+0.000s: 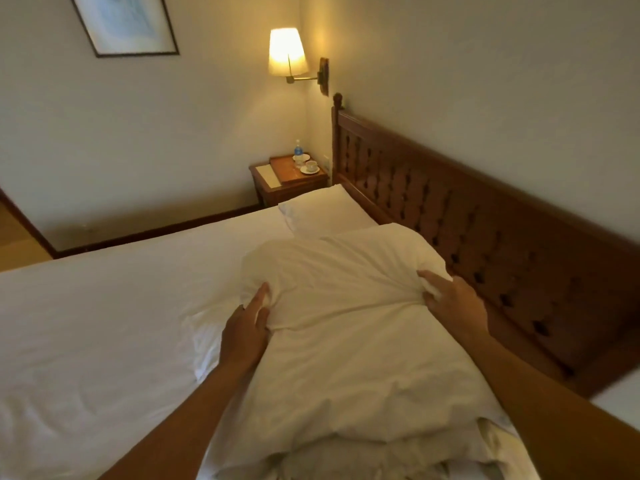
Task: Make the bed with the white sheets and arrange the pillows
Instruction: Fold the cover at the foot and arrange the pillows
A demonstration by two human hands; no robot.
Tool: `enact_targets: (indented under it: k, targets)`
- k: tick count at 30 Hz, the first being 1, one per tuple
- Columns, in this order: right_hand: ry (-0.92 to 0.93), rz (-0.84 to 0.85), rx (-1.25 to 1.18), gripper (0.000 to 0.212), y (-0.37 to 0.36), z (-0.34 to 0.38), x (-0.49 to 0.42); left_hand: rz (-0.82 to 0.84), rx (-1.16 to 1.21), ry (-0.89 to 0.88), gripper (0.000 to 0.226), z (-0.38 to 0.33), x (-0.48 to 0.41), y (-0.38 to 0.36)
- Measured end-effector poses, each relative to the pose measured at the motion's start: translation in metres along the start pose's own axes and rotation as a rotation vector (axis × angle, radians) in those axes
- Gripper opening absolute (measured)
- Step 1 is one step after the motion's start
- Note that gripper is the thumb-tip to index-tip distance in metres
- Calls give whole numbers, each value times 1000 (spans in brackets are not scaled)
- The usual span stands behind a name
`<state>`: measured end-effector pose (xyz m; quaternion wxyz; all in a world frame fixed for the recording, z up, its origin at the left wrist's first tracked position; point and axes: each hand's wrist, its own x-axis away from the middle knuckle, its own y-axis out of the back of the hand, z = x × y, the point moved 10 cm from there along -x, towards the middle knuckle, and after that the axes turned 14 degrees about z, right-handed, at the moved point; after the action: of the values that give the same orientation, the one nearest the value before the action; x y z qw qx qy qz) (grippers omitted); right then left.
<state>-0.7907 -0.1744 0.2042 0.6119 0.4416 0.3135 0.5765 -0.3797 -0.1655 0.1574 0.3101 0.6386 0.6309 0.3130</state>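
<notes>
the sheet (104,306) lies smooth and one far pillow (322,211) sits by the headboard (485,237), while the left hand (244,329) and right hand (453,299) clench the near pillow (346,306) beside that headboard, apparently not yet settled.

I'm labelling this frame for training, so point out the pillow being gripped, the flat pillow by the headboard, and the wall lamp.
gripped pillow (346,306): head view, on its creased middle between the hands.
flat pillow (325,211): head view, on its top face.
wall lamp (287,51): head view, on the lit shade.
</notes>
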Motion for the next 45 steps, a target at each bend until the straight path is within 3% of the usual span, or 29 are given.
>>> enact_targets:
  k: [6,14,16,20,27,31,34,37,41,45]
  targets:
    - [-89,1,3,44,-5,-69,-32,151,-50,-10,48,-19,-61,-79]
    - [-120,35,27,40,9,-127,-125,267,121,88,47,-45,-127,-161]
    - [-102,40,-7,38,12,-135,-158,292,230,168,59,-51,-139,-174]
    - [-99,78,-83,38,-4,-162,-243,390,332,264,120,-62,-176,-222]
    - [-119,104,-154,42,-52,-216,-384,461,399,354,128,-51,-242,-331]
    - [-168,380,0,63,-134,-244,-435,525,348,578,125,-18,-263,-413]
    - [-155,492,187,73,-196,-262,-427,394,268,724,121,-1,-256,-466]
    - [-54,342,358,81,-218,-277,-411,174,198,711,121,7,-250,-489]
    - [12,153,440,88,-246,-285,-409,88,137,671,115,32,-260,-524]
    - [32,78,450,88,-289,-294,-420,-2,41,666,117,51,-266,-551]
